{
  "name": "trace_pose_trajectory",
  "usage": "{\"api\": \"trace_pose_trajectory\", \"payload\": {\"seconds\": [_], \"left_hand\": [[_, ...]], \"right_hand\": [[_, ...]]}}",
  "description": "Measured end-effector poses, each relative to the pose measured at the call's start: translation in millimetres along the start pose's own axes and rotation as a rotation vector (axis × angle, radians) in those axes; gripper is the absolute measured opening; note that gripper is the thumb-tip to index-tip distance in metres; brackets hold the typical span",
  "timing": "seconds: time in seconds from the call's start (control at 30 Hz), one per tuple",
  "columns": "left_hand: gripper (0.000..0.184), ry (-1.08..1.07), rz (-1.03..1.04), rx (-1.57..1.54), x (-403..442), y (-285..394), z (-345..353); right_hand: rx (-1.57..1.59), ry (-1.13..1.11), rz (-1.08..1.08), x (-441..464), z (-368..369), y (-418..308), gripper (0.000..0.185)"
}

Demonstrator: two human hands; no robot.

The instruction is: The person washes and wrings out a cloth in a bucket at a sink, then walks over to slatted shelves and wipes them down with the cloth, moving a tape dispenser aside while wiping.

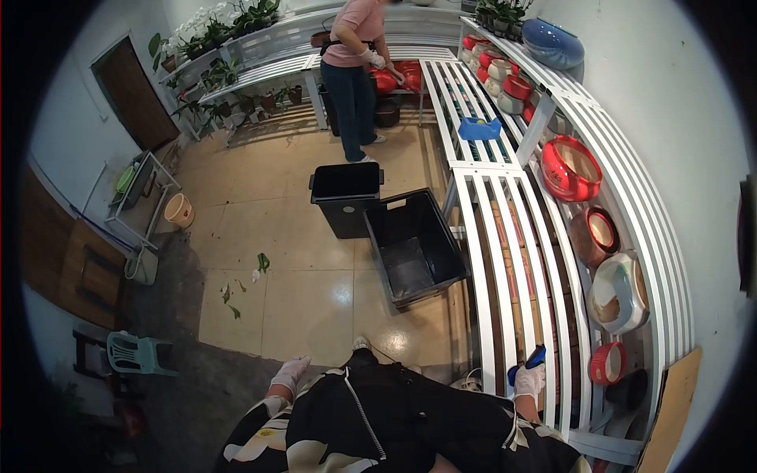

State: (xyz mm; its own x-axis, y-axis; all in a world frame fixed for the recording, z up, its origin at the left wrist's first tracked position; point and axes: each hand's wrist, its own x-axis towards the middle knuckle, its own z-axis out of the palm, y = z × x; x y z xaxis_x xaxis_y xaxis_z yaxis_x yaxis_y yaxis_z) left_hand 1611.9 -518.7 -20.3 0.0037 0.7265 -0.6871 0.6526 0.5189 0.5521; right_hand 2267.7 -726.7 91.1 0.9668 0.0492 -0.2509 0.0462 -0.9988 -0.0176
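Note:
My left hand [292,372], in a white glove, hangs beside my dark clothing at the lower left. Its fingers look small and blurred, and nothing is visible in them. On the right, my gloved right hand [529,381] is closed around a blue and black tool [536,357] over the white slatted bench [489,315]. The tool's exact kind is unclear. Ahead of me on the floor lie an open black crate [418,264] and, touching or close behind it, a tall black bin [347,209].
A person in a pink top [355,39] stands at the far bench. Red pots [571,169] line the right shelf, with a blue bowl [552,43] above. Leaves [262,262] lie on the floor. A green stool [134,353] stands at left.

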Motion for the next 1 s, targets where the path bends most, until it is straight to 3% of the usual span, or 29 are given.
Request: {"api": "trace_pose_trajectory", "payload": {"seconds": [0.43, 1.0], "left_hand": [[0.044, -0.066, 0.012, 0.183, -46.6, 69.0, -20.7], [0.043, -0.025, 0.021, 0.034, -32.8, 42.8, -12.5]], "right_hand": [[-0.019, 0.017, -0.011, -2.2, -1.4, -0.6, 0.077], [-0.012, 0.000, 0.006, -1.0, 0.0, -2.2, 0.072]]}}
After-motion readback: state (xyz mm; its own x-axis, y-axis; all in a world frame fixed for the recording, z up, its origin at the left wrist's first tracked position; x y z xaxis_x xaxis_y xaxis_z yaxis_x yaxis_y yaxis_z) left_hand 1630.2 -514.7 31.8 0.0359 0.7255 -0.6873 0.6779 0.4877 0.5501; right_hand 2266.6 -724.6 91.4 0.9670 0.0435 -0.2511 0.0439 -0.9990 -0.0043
